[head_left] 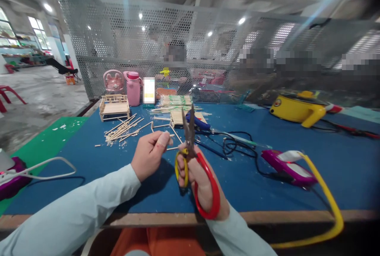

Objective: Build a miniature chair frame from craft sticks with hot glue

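My right hand (200,180) grips a pair of scissors (190,133) with one red and one yellow handle loop. Their blades point up and away, slightly apart. To their left, my left hand (151,153) is closed in a pinch, with a small pale tip showing at the fingertips; it looks like a stick end, though most is hidden. Beyond that hand lies a loose pile of thin wooden sticks (123,131) among small scraps. A small stick-built piece of furniture (114,107) stands at the back left. Behind the blades, another flat stick piece (177,118) is partly covered.
A blue-handled glue gun (198,122) lies behind the scissors, its black cable running right. Purple power strips (287,167) sit at both sides. A yellow electric pot (297,107) stands back right; a pink bottle (133,88) and a bright phone screen (149,90) stand before the perforated metal screen (124,38).
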